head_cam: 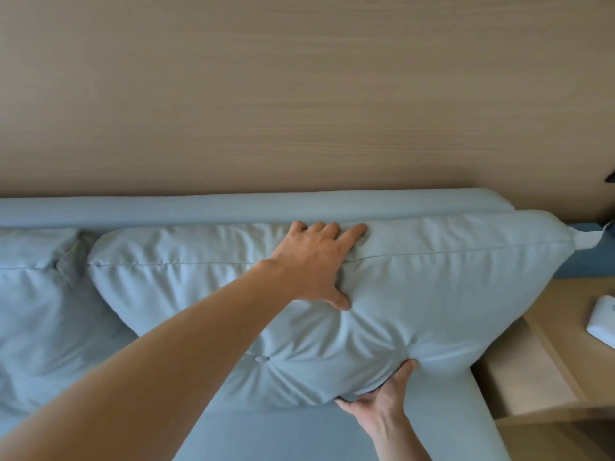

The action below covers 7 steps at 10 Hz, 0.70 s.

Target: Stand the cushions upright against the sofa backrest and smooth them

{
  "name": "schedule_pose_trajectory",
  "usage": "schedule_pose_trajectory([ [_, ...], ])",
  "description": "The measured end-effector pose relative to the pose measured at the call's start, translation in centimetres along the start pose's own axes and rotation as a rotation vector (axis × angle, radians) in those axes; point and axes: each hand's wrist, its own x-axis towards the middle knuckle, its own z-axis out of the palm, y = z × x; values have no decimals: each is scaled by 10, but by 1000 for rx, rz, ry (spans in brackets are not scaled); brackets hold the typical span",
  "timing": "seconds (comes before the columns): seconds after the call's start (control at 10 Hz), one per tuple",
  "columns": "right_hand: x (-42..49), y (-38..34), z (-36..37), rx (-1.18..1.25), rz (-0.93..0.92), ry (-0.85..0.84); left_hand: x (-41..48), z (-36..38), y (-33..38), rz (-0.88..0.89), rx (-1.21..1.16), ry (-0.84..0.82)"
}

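Observation:
A large pale blue cushion (432,287) leans upright against the sofa backrest (233,206) at the right end of the sofa. My left hand (316,261) lies flat on its upper edge, fingers spread over the top seam and thumb pressing into the front. My right hand (382,404) cups the cushion's lower edge from below, fingers tucked under it. A second pale blue cushion (40,311) stands against the backrest at the left, touching the first one. A fabric button (262,358) dimples the big cushion's front.
The sofa seat (299,437) runs along the bottom. A light wooden side table (549,344) stands right of the sofa with a white object (602,321) on it. A wood-panel wall (299,94) rises behind the backrest.

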Motion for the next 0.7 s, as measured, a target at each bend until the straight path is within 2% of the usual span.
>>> schedule_pose_trajectory([
  [0.2,-8,-7,4,-9,5,86,-3,3,4,4,-9,47],
  [0.4,-20,-8,1,-104,23,153,-5,-8,6,-18,-36,-15],
  [0.5,-36,0,2,-275,27,202,-37,-27,16,-52,-76,60],
  [0.6,-75,26,26,-578,38,213,-97,-56,9,-152,-158,196],
  [0.7,-146,57,76,-935,-168,160,-172,-93,-5,-309,-217,273],
])
